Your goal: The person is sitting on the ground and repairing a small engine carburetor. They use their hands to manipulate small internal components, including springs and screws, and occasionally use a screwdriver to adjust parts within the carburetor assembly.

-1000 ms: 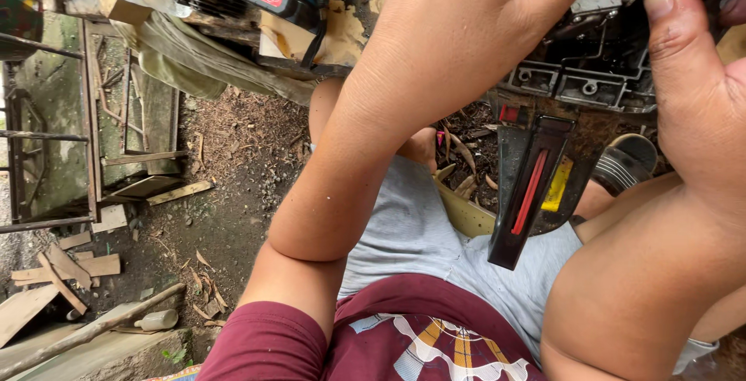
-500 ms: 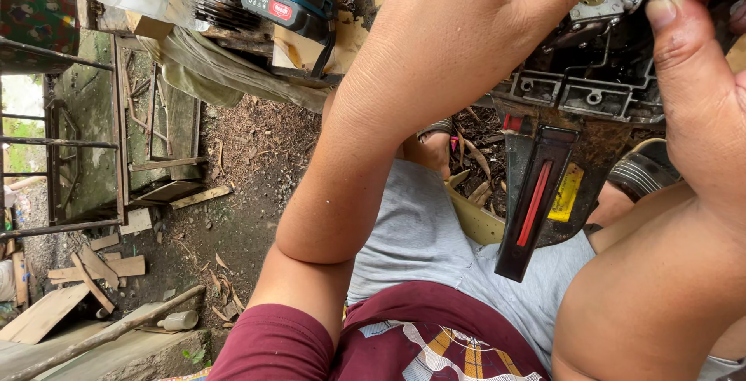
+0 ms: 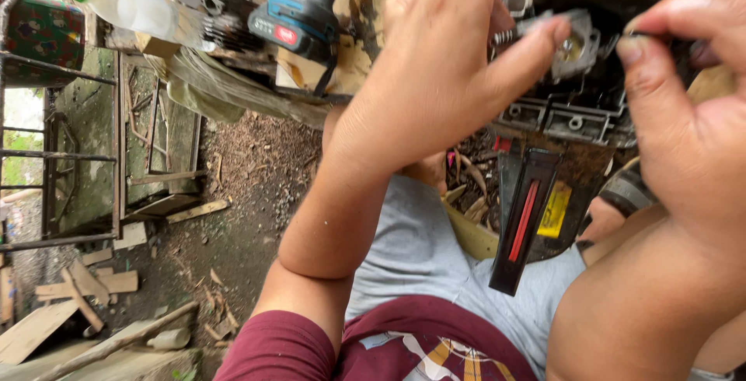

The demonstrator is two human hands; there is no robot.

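Left hand: the left hand (image 3: 443,78) is curled around a small grey metal engine part (image 3: 573,45), thumb pressed on its near edge; the other fingers are hidden behind the hand.
Right hand: the right hand (image 3: 691,132) pinches a thin dark tool (image 3: 684,45) between thumb and forefinger, just beside the metal part; the tool's tip and most of its length are covered, so its kind is hard to tell.
Metal part: held above the dark engine housing (image 3: 575,120), with a short spring (image 3: 503,36) showing at its left side.
Housing: only its near edge shows, the rest cut off or covered.
Cordless drill: the blue drill (image 3: 299,19) lies left of the metal part on the wooden bench (image 3: 353,8), its top out of frame.
Bottle: a clear bottle with green cap (image 3: 128,4) lies farther left.
Below the housing: a black-and-red bar (image 3: 524,221), partly behind the right forearm.
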